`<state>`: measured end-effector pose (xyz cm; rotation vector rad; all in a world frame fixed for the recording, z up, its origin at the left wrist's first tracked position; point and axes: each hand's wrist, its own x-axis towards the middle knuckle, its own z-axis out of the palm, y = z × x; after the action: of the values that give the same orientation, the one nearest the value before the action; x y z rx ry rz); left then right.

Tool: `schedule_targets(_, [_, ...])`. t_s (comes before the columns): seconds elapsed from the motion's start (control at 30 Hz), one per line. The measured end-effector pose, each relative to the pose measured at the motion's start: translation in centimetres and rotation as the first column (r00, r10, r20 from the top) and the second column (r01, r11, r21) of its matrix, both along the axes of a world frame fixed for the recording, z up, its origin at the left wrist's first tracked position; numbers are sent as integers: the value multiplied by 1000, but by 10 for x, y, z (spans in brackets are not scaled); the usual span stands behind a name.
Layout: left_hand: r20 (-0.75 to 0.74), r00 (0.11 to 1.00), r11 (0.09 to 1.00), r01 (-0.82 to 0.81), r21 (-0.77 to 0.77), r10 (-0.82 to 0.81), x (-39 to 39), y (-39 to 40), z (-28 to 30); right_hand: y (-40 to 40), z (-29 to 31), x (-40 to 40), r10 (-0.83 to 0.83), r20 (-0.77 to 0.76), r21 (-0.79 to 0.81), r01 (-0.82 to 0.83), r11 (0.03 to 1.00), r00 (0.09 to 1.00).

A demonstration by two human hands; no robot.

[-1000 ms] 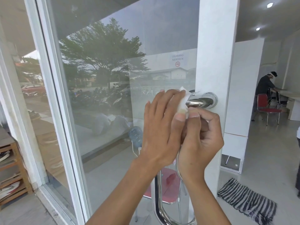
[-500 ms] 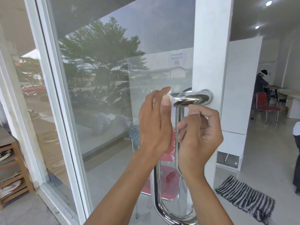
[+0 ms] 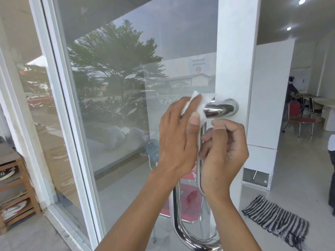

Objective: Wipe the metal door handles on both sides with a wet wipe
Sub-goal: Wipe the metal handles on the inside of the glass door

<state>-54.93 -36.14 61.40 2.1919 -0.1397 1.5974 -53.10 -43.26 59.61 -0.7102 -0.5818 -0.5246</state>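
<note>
A chrome pull door handle (image 3: 223,109) is fixed to the white door frame (image 3: 235,51). Its top bend juts left, and its bar runs down to a curve at the bottom. My left hand (image 3: 175,142) presses a white wet wipe (image 3: 204,100) over the top bend, thumb under it and fingers above. My right hand (image 3: 224,156) sits just below with its thumb up and its fingers curled against the vertical bar. Through the glass (image 3: 126,78) a second chrome inside handle (image 3: 176,214) shows lower down.
A striped mat (image 3: 277,216) lies on the floor inside, right of the door. Farther in are a red chair (image 3: 301,118) and a person (image 3: 291,91) at a table. A wooden shoe rack (image 3: 14,192) stands outside at the left.
My left hand has lifted the wipe from the bend's left end up over its top, so more of the wipe shows. My right hand has stayed just under the bend.
</note>
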Motion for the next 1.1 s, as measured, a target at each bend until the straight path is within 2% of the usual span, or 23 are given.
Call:
schedule_targets(0.1, [4,996,963,83,-258,-85,0,4,-3,-4,1,-2,1,9,-10,-1,1000,1000])
schedule_targets(0.17, [15,992,934,121,-337,-123,-2,4,-1,-3,3,-3,-27,34,-34,28,999,999])
schedule_targets(0.27, [29,988,953,154,-260,-151,-8,-1,1,1,8,-3,-102,83,-104,110,989,991])
schedule_targets(0.37, [-19,985,974,168,-149,-173,-13,-9,4,4,10,-3,-179,141,-184,203,962,974])
schedule_targets(0.47, [-76,947,936,290,-201,-311,-19,-14,9,6,10,-1,-276,227,-197,322,926,934])
schedule_targets(0.57, [-30,892,850,420,-318,-451,-23,-13,11,9,9,4,-430,329,-202,508,838,841])
schedule_targets(0.7, [80,880,814,465,-349,-468,-23,-12,12,9,13,22,-646,404,-202,752,627,647])
schedule_targets(0.87, [103,897,807,432,-402,-430,-21,-6,10,-3,31,35,-691,382,-258,789,557,613])
schedule_targets(1.0, [119,890,707,425,-564,-440,-14,1,8,-2,25,27,-650,489,-246,806,538,582])
schedule_targets(1.1, [75,902,703,382,-600,-426,-12,4,2,-4,32,32,-655,432,-302,784,542,620])
